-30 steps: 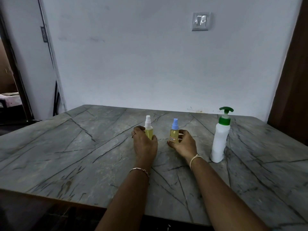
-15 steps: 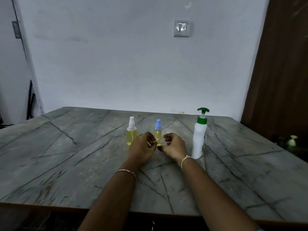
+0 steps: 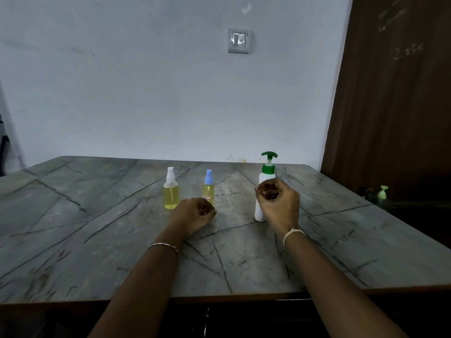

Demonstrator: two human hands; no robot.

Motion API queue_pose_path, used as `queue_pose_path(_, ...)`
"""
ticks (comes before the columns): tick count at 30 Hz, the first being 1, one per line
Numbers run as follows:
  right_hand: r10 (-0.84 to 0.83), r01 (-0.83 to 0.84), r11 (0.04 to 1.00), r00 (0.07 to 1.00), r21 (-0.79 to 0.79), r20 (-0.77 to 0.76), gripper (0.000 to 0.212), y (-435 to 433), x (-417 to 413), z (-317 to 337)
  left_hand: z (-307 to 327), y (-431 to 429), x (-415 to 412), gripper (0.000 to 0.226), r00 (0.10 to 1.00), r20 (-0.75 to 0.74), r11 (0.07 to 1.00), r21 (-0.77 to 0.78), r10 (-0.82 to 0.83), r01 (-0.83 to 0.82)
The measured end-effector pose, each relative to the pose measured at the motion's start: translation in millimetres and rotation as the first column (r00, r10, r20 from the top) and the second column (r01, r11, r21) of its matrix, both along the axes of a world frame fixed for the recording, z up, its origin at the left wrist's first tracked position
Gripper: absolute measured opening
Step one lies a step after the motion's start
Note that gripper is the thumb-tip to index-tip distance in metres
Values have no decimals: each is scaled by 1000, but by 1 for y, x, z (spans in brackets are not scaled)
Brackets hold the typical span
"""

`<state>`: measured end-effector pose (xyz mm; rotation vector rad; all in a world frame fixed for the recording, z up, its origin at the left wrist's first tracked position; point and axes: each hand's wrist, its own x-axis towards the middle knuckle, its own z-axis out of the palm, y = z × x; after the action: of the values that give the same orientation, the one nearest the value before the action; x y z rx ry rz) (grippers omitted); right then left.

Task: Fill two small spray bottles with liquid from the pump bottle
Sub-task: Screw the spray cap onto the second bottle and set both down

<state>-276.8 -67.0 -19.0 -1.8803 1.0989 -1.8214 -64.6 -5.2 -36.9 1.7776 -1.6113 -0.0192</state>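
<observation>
Right hand [image 3: 278, 203] shifting away from blue-capped spray bottle [image 3: 209, 189], now hovering in front of pump bottle [image 3: 265, 175]. Left hand [image 3: 195, 213] staying low on grey veined stone table [image 3: 97, 215], just short of that sprayer. Both hands curling closed, nothing visible held. White-capped spray bottle [image 3: 170, 191] standing just left of left hand. Sprayers: clear plastic, showing yellow liquid, caps on, so filling looking done. Pump bottle: opaque white cylinder, green collar and spout. Right hand probably lining up to grasp it.
</observation>
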Motion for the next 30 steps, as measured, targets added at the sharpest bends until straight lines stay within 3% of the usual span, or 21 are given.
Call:
queue_pose_path(3,-106,105,993,994,-46,-30,45,-5,-11,-2,-1,0,0,21,1000,-11,1000,8,-6,6)
queue_pose_path(6,-113,117,990,992,80,-53,77,-18,-16,-6,-1,-1,1,20,1000,-17,1000,13,-6,6)
queue_pose_path(9,99,-95,944,995,315,1,101,-35,-20,-13,-2,-1,0,22,1000,-17,1000,6,-12,12)
queue_pose_path(11,271,-292,850,956,438,112,108,-40,-22,-19,-1,-1,0,22,1000,-21,1000,4,-13,13)
queue_pose_path(14,400,-458,729,888,508,227,110,-43,-25,-25,-2,-1,0,23,1000,-25,1000,14,-15,15)
queue_pose_path(18,419,-483,731,875,482,243,94,-43,-23,-25,-3,-2,2,23,1000,-23,1000,9,-5,5)
queue_pose_path(21,397,-433,780,900,452,179,84,-43,-19,-27,-3,-4,2,18,999,-28,999,-27,23,-24)
queue_pose_path(26,326,-328,815,941,478,90,85,-49,-9,-26,-4,-5,2,18,1000,-21,999,-49,8,-9)
queue_pose_path(30,193,-142,866,979,480,-59,94,-51,1,-23,-4,-7,4,18,999,-26,999,-41,21,-22)
